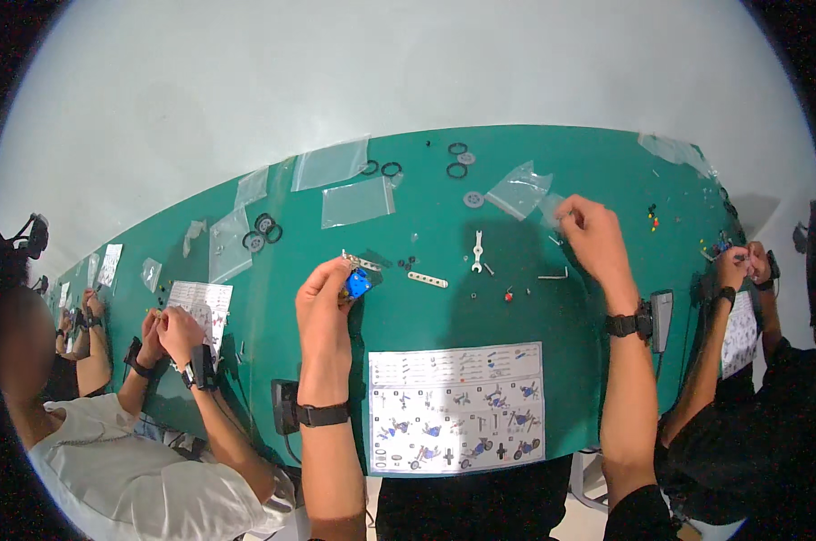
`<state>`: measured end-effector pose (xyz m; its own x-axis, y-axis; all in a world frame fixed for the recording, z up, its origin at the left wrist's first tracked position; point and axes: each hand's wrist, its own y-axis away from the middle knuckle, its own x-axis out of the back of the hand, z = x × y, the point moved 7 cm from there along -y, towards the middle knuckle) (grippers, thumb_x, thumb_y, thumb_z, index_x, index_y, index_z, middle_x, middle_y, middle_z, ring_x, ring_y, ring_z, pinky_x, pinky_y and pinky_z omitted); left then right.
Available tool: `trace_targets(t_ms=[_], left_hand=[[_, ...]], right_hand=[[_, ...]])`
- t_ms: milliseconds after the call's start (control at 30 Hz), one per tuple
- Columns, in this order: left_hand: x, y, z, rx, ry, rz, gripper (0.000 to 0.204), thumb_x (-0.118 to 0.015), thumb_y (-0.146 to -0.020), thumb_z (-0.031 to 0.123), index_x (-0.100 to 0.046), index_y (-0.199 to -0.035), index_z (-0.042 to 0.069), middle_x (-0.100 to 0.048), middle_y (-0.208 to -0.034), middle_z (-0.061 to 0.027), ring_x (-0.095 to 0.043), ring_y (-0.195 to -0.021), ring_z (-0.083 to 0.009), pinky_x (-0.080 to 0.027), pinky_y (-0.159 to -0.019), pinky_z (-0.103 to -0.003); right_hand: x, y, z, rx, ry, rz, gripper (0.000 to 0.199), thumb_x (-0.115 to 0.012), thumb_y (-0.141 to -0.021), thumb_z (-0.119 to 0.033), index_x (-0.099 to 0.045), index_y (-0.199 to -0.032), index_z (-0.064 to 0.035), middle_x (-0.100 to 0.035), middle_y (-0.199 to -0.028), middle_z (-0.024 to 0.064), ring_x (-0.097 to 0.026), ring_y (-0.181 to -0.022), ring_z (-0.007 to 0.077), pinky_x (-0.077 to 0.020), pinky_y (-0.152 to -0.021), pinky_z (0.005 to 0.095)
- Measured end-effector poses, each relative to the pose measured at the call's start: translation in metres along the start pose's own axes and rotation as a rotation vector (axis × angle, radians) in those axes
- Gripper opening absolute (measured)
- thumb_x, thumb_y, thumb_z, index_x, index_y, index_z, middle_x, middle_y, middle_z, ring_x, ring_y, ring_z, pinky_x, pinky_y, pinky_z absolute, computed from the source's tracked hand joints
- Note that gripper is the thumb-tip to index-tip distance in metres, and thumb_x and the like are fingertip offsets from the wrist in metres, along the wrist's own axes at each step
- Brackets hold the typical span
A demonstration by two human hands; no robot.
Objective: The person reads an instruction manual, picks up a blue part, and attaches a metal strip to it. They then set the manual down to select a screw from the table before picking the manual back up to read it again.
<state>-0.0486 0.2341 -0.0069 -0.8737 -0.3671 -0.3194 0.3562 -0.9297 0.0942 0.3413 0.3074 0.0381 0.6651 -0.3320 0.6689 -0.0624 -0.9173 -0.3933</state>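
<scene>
Now we hold a small assembly of a blue block and a perforated metal strip [357, 278] pinched in the fingers of our left hand [322, 302], just above the green table [606, 162] and beyond the instruction sheet [455, 408]. Our right hand [595, 236] is closed over the edge of a clear plastic bag [520, 191], fingertips pinched together, though we cannot tell what it grips. Between the hands lie a flat metal strip [427, 279], a small spanner [477, 252] and an L-shaped key [556, 273], all apart from each other.
</scene>
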Motion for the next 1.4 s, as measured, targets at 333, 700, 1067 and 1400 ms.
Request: trace_targets(t_ms=[333,700,1067,1400], left_hand=[[0.000,0.001,0.001,0.017,0.046,-0.004,0.012,-0.061,-0.094,0.014,-0.067,-0.102,0.007,-0.068,-0.095,-0.0018,-0.063,-0.086,-0.0125,-0.050,-0.081,-0.030],[-0.002,0.000,0.001,0.013,0.006,0.001,0.016,-0.061,-0.093,0.019,-0.065,-0.104,0.007,-0.065,-0.098,-0.0020,-0.061,-0.088,-0.0136,-0.049,-0.083,-0.030],[-0.002,0.002,0.002,0.017,-0.004,-0.054,0.019,-0.064,-0.092,0.019,-0.066,-0.107,0.006,-0.064,-0.098,-0.0017,-0.060,-0.091,-0.0131,-0.047,-0.084,-0.029],[-0.001,0.000,0.003,-0.025,0.007,-0.075,0.015,-0.062,-0.095,0.018,-0.066,-0.105,0.008,-0.066,-0.100,-0.0001,-0.061,-0.090,-0.0122,-0.049,-0.083,-0.030]], right_hand=[[0.002,0.012,0.003,-0.206,0.125,-0.364,0.035,-0.063,-0.090,-0.030,-0.071,-0.073,-0.0014,-0.067,-0.066,0.0177,-0.067,-0.061,0.0301,-0.0514,-0.059,0.0410],[-0.028,0.085,-0.059,0.097,0.272,-1.122,0.042,-0.079,-0.069,-0.041,-0.073,-0.079,-0.0007,-0.070,-0.072,0.0139,-0.068,-0.069,0.0280,-0.0527,-0.064,0.0366],[-0.021,0.073,-0.040,0.015,0.253,-1.023,0.026,-0.076,-0.072,-0.026,-0.072,-0.082,-0.0029,-0.070,-0.076,0.0132,-0.068,-0.072,0.0280,-0.0523,-0.066,0.0370],[-0.008,0.042,-0.067,0.251,-0.189,-0.575,0.014,-0.067,-0.086,-0.010,-0.060,-0.092,0.0009,-0.065,-0.073,0.0107,-0.062,-0.065,0.0176,-0.0483,-0.061,0.0331]])
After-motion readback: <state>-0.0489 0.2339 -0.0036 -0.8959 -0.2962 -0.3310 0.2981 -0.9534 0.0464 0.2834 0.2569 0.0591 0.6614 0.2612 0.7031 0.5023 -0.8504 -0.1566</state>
